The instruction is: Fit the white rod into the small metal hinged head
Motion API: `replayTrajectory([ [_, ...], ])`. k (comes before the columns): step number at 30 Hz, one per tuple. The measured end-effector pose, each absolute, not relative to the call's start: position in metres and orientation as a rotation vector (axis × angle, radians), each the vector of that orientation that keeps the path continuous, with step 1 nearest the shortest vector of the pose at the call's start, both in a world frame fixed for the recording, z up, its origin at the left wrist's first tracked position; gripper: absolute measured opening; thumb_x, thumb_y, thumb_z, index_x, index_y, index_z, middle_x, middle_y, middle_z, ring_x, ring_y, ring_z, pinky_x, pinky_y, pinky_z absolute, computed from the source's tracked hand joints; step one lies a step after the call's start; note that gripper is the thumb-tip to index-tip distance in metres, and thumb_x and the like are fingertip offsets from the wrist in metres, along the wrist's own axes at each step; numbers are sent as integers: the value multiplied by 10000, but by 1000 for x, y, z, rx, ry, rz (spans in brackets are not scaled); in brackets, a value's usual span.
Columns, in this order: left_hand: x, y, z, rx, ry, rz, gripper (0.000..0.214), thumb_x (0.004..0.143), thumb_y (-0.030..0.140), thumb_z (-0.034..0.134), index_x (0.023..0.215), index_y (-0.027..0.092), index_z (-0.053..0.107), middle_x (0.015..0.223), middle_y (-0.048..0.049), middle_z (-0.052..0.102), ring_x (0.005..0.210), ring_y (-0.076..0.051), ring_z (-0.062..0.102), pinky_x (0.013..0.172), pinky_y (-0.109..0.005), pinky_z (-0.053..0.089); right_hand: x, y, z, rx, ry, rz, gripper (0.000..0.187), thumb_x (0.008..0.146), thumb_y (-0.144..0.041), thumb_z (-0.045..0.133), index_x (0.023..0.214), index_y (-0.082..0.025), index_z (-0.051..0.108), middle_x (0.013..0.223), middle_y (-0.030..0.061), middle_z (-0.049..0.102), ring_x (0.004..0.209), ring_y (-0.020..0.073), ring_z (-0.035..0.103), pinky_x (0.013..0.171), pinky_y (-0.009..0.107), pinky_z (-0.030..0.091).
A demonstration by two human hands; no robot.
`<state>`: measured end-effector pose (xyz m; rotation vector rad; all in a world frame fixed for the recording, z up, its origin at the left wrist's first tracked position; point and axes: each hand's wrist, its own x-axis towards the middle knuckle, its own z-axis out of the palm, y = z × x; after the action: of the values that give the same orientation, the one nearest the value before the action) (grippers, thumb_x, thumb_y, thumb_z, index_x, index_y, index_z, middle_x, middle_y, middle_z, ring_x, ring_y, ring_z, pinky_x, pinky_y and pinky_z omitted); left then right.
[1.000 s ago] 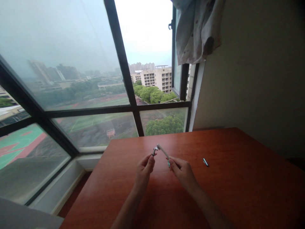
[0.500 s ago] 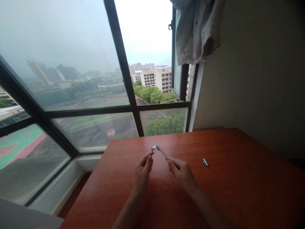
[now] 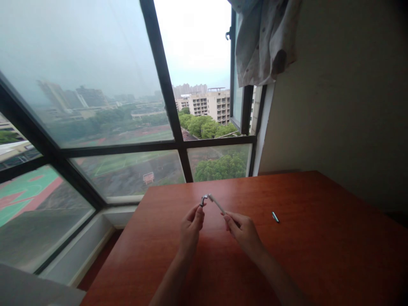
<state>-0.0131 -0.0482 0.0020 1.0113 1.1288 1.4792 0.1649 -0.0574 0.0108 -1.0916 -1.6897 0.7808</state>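
Above a reddish wooden table (image 3: 318,238), my right hand (image 3: 244,231) is closed round the lower end of a thin light-coloured stick-like tool (image 3: 217,204) that slants up to the left. My left hand (image 3: 191,227) pinches a small metal piece (image 3: 203,199) at the tool's upper tip. The two hands are close together, a little apart, near the table's middle. I cannot make out what the tool is.
A small greenish-silver cap or pen-like piece (image 3: 275,217) lies on the table to the right of my hands. A large dark-framed window (image 3: 178,144) fills the left and back. A pale garment (image 3: 261,42) hangs by the wall at top right.
Both hands have shifted slightly left and up with the tool. The small piece in my left fingers now meets the tool's tip more closely.
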Motion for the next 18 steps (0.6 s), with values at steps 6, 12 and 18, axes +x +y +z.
replayTrajectory([
  [6,-9,-51,2,1040,1097,1428,510,751,505,686,1084,119,685,622,38,401,506,-64,315,443,-184,224,166,-56,10,-1118,-1694,720,402,941,-373,409,668,-161,612,549,-22,486,504,116,474,506,219,310],
  [12,-9,-52,2,1060,1130,1431,526,743,510,692,1089,114,685,619,35,414,518,-73,335,455,-194,233,166,-55,9,-1120,-1715,632,392,941,-362,417,711,-152,655,607,8,573,572,137,543,546,226,344],
  [18,-10,-52,1,1029,1121,1488,512,755,503,685,1100,125,671,622,38,418,523,-74,341,464,-196,234,164,-58,10,-1092,-1716,660,416,939,-385,408,716,-153,670,589,10,561,561,141,536,540,231,361],
])
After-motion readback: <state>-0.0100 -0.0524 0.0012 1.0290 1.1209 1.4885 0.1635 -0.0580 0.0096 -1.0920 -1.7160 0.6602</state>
